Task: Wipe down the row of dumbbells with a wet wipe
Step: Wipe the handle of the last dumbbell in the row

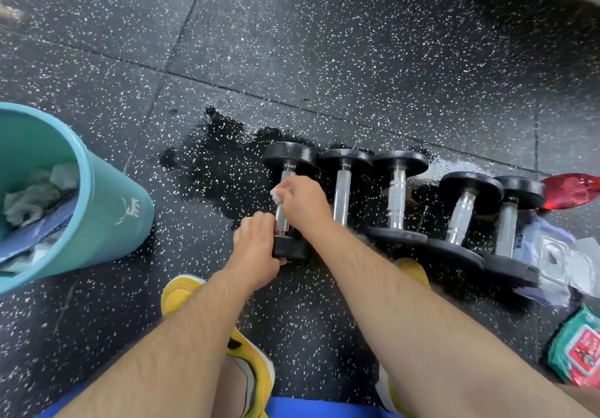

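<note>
Starting far left, a teal bin (107,209) is sitting on the speckled floor (324,44) with crumpled used wipes (32,196) lying inside, so I'd judge a fair bit of wiping is already done. Moving right, a dark wet patch (211,157) is spreading across the floor up to the row. Now the action: the left hand (256,248) is gripping the near head of the leftmost dumbbell (290,154), fingers curled round it and steadying it on the floor. The right hand (303,203) is wrapping a white wet wipe (276,194) round the knurled handle, fingers closed on wipe and bar together. Further right, the other four dumbbells (396,196) are lying side by side, black heads glossy, chrome handles shining. Whether they are finished or waiting, I cannot tell, though wetness is gleaming on the floor around them. At the far right, a red object (571,190) is lying beside the last dumbbell, a clear wipe pack (561,255) is lying just below it, and a green-and-red pack (581,352) is lying nearest us.
</note>
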The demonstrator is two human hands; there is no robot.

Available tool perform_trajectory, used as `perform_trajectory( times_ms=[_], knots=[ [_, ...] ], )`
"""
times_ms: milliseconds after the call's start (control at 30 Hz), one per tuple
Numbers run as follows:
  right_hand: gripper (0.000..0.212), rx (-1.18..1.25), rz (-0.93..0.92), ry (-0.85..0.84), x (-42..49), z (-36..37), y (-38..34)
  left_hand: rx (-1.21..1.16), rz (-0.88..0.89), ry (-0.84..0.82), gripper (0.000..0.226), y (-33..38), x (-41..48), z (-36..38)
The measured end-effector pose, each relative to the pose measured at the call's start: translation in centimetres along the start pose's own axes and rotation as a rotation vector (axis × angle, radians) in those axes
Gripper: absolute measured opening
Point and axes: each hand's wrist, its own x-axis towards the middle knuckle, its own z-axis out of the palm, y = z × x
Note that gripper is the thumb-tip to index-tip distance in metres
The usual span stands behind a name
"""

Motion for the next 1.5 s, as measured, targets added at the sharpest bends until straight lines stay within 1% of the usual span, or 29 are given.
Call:
perform_trajectory(
  times_ms=[100, 167, 233, 267, 367, 433, 567, 633, 733, 867, 900, 967, 1067, 1200, 1367, 1500],
  knots=[
    [0.016, 0.037, 0.039, 0.024, -0.9, 0.2, 0.2, 0.014, 0.002, 0.001, 0.057, 0.2, 0.0, 0.1],
    [0.015, 0.048, 0.04, -0.031, -2.0, 0.5, 0.1, 0.017, 0.002, -0.002, 0.057, 0.1, 0.0, 0.0],
    [0.016, 0.004, -0.005, -0.092, -2.1, 0.1, -0.1, 0.006, 0.005, -0.003, 0.058, 0.0, 0.1, 0.0],
    [0.016, -0.019, -0.021, -0.094, -1.6, -0.2, -0.1, 0.001, 0.009, -0.004, 0.058, -0.2, 0.1, 0.1],
    [0.018, 0.008, 0.007, -0.012, -0.9, -0.4, 0.3, -0.008, 0.008, -0.006, 0.057, -0.2, 0.0, 0.1],
    [0.014, 0.058, 0.046, 0.0, -1.6, 0.3, 0.6, -0.002, 0.007, -0.006, 0.058, -0.1, 0.0, 0.1],
    [0.013, -0.029, 0.005, -0.15, -2.4, 0.4, 0.6, -0.026, 0.004, -0.014, 0.059, -0.3, 0.0, 0.0],
    [0.012, -0.059, -0.003, -0.19, -1.8, -0.6, 0.5, -0.038, 0.005, -0.019, 0.058, -0.3, 0.0, -0.2],
    [0.01, -0.054, 0.031, -0.232, -1.9, -1.3, 0.4, -0.037, -0.004, -0.021, 0.058, -0.1, -0.1, -0.2],
    [0.02, -0.248, -0.075, -0.346, -2.3, -1.1, -1.1, -0.038, -0.014, -0.024, 0.061, -0.3, -0.1, -0.2],
    [0.021, -0.267, -0.073, -0.366, -2.1, -1.3, -1.2, -0.046, -0.017, -0.024, 0.062, -0.3, -0.1, -0.3],
    [0.015, -0.255, -0.026, -0.412, -1.9, -2.1, -1.0, -0.042, -0.013, -0.025, 0.062, -0.2, -0.2, -0.3],
    [0.01, -0.216, -0.011, -0.442, -2.2, -2.6, -0.6, -0.035, 0.0, -0.014, 0.062, -0.2, -0.1, -0.2],
    [0.016, -0.208, -0.053, -0.422, -2.9, -1.5, -1.0, -0.041, -0.004, -0.025, 0.063, -0.4, -0.1, -0.2],
    [0.005, -0.19, 0.006, -0.526, -2.1, -3.3, -0.5, -0.026, -0.001, -0.019, 0.061, -0.5, -0.1, -0.2],
    [0.014, -0.206, -0.012, -0.501, -2.5, -1.7, -1.2, -0.047, -0.008, -0.022, 0.062, -0.4, -0.2, 0.0]
  ],
)
